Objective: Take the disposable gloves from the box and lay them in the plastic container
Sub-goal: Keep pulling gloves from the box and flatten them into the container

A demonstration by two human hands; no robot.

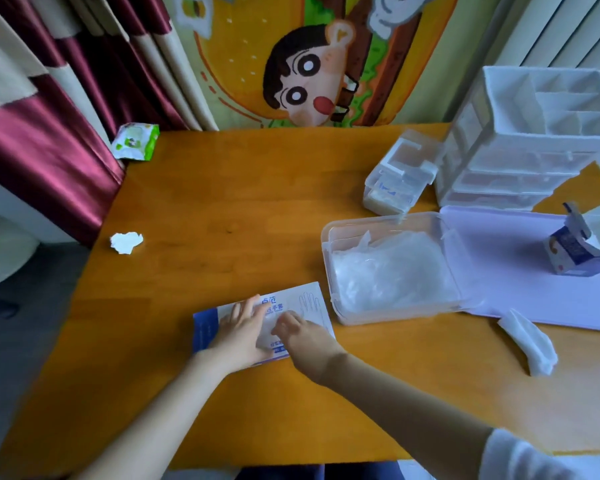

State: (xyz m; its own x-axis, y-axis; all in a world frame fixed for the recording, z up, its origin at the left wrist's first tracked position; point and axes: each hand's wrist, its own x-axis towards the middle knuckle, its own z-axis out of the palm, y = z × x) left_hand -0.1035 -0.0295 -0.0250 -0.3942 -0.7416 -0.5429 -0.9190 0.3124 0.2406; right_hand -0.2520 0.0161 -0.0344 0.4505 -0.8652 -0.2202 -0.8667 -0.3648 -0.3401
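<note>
The white and blue glove box (305,299) lies flat on the orange table, near its front middle. My left hand (241,332) rests on the box with its fingers spread and straight. My right hand (300,336) is on the box beside it, its curled fingertips at the box's opening on thin clear film. To the right stands the open clear plastic container (329,247), holding a crumpled heap of clear disposable gloves (392,268). Its pale lilac lid (520,271) lies folded open further right.
A crumpled tissue (126,242) lies at the table's left edge, a green wipes pack (136,140) at the back left. A small clear box (400,176) and white drawer organiser (527,140) stand back right. A small carton (575,247) sits on the lid; a white wad (530,344) lies right.
</note>
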